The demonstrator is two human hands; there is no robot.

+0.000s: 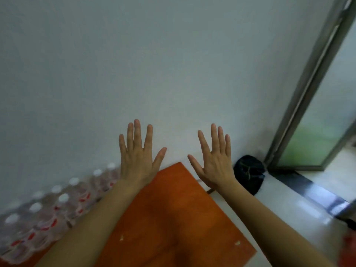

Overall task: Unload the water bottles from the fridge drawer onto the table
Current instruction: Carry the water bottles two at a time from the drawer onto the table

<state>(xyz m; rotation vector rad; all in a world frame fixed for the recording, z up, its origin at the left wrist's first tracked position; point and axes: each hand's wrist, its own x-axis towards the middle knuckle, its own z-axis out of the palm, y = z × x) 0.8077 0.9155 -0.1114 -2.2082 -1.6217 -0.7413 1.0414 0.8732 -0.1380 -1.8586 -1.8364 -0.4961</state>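
Observation:
Several clear water bottles (57, 207) with white caps and red labels stand in rows on the left part of the orange table (179, 218), against the wall. My left hand (137, 157) is raised above the table's far corner, fingers straight and spread, holding nothing. My right hand (213, 160) is held up the same way just right of that corner, also empty. Both palms face away from me toward the white wall. No fridge drawer is in view.
A black bag (249, 173) sits on the floor in the corner right of the table. A metal-framed glass door (316, 112) stands at the right, with a dark threshold strip (308, 191) and shiny white floor below it.

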